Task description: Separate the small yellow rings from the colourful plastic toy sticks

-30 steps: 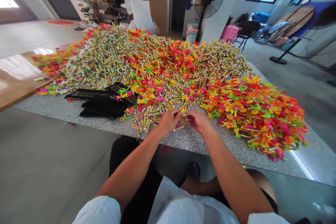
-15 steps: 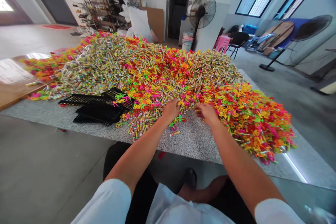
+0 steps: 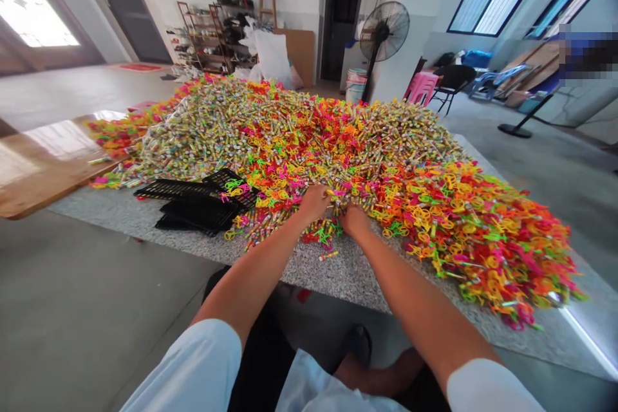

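Observation:
At the near edge of a large heap, my left hand is closed with its fingertips pinched. A bit of yellow shows at those fingertips, too small to name. Close by on the right, my right hand is curled among the small pieces, its fingertips mostly hidden. Around both hands lie bright plastic pieces with loops in yellow, orange, red, pink and green. Small patterned tubes with pale ends make up much of the heap behind. One loose tube rests on the speckled tabletop nearer to me.
Black slotted plastic trays lie stacked left of my hands, with a few colourful pieces on top. A wooden board adjoins the table at left. Beyond stand a fan, a shoe rack, pink stools and a black chair.
My right hand has moved left, closer to my left hand, and its fingers have curled in among the pieces. My left hand stays at about the same spot. The view has shifted slightly.

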The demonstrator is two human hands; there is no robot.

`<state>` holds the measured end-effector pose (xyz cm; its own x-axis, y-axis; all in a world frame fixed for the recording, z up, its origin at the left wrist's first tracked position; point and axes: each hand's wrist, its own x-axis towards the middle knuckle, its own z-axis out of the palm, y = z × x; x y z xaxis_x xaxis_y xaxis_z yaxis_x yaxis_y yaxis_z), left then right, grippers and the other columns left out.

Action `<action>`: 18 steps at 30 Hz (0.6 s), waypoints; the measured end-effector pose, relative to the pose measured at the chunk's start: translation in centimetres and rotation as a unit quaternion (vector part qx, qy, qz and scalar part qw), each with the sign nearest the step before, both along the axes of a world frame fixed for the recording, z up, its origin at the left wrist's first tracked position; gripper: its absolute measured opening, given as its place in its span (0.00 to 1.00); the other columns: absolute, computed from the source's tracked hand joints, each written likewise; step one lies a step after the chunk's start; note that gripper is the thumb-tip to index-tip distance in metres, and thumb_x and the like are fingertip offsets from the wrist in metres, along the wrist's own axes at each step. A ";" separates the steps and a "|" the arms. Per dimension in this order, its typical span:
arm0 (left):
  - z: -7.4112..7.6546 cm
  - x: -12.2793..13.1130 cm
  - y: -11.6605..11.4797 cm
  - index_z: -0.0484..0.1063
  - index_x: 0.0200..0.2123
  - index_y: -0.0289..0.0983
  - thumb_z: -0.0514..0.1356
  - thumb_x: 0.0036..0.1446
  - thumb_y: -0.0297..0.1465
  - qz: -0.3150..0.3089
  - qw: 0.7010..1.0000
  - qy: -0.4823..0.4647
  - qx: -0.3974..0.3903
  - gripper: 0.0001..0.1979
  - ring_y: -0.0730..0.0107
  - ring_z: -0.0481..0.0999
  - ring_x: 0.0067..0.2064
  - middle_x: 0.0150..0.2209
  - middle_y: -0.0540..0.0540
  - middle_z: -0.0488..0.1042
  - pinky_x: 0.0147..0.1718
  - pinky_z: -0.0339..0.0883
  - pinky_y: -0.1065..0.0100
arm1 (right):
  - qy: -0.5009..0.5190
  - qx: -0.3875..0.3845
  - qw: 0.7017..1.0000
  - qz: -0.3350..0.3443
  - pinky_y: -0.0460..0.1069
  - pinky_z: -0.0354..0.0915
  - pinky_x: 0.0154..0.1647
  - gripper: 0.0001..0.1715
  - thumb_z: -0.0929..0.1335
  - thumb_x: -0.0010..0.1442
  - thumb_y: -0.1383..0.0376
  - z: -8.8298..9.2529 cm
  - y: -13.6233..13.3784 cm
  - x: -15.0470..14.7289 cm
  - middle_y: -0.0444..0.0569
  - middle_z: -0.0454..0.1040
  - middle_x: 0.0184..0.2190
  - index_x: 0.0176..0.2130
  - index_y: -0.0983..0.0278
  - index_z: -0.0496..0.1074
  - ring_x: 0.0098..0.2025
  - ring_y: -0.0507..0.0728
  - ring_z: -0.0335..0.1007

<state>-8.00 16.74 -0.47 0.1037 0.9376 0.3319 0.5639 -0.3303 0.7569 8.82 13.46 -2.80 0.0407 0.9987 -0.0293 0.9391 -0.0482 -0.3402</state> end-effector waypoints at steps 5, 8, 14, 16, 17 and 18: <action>0.2 -2.7 -3.0 0.73 0.33 0.36 0.70 0.51 0.39 0.034 0.895 -0.410 -0.173 0.14 0.67 0.77 0.32 0.29 0.47 0.76 0.36 0.72 0.64 | -0.037 0.010 0.999 0.036 0.54 0.67 0.50 0.25 0.66 0.65 0.62 -0.2 -1.1 0.7 0.67 0.76 0.50 0.58 0.70 0.68 0.52 0.66 0.76; 0.1 -3.2 -5.4 0.73 0.35 0.35 0.73 0.46 0.38 -0.015 0.828 -0.517 -0.215 0.18 0.70 0.77 0.29 0.29 0.48 0.76 0.34 0.74 0.65 | -0.056 0.020 0.997 0.039 0.52 0.67 0.50 0.24 0.67 0.64 0.61 -0.4 -1.8 1.3 0.66 0.75 0.51 0.57 0.70 0.68 0.52 0.64 0.76; -0.4 -2.0 -7.8 0.73 0.33 0.35 0.74 0.42 0.35 -0.027 0.825 -0.525 -0.206 0.17 0.71 0.77 0.31 0.29 0.49 0.76 0.36 0.75 0.66 | -0.086 0.008 0.996 0.035 0.53 0.67 0.48 0.22 0.66 0.65 0.61 -0.4 -2.7 1.9 0.64 0.77 0.47 0.55 0.70 0.69 0.49 0.64 0.77; -0.5 -1.6 -8.0 0.73 0.33 0.35 0.74 0.41 0.33 -0.033 0.822 -0.531 -0.202 0.17 0.68 0.79 0.36 0.33 0.48 0.78 0.40 0.75 0.64 | -0.081 -0.001 0.996 0.038 0.52 0.67 0.48 0.22 0.66 0.64 0.62 -0.6 -2.9 2.1 0.62 0.78 0.45 0.55 0.69 0.69 0.49 0.63 0.77; -0.5 -1.5 -8.1 0.73 0.33 0.35 0.74 0.41 0.33 -0.041 0.819 -0.536 -0.201 0.17 0.67 0.80 0.37 0.34 0.47 0.79 0.41 0.75 0.63 | -0.074 -0.004 0.996 0.043 0.52 0.67 0.48 0.21 0.67 0.64 0.62 -0.8 -3.0 2.2 0.61 0.78 0.45 0.54 0.67 0.70 0.49 0.63 0.77; -0.4 -1.4 -8.1 0.72 0.34 0.35 0.74 0.42 0.32 -0.048 0.816 -0.540 -0.202 0.17 0.65 0.80 0.39 0.35 0.47 0.79 0.41 0.75 0.62 | -0.063 -0.004 0.997 0.048 0.51 0.67 0.49 0.19 0.68 0.63 0.62 -1.0 -3.1 2.4 0.59 0.79 0.44 0.52 0.66 0.71 0.49 0.62 0.77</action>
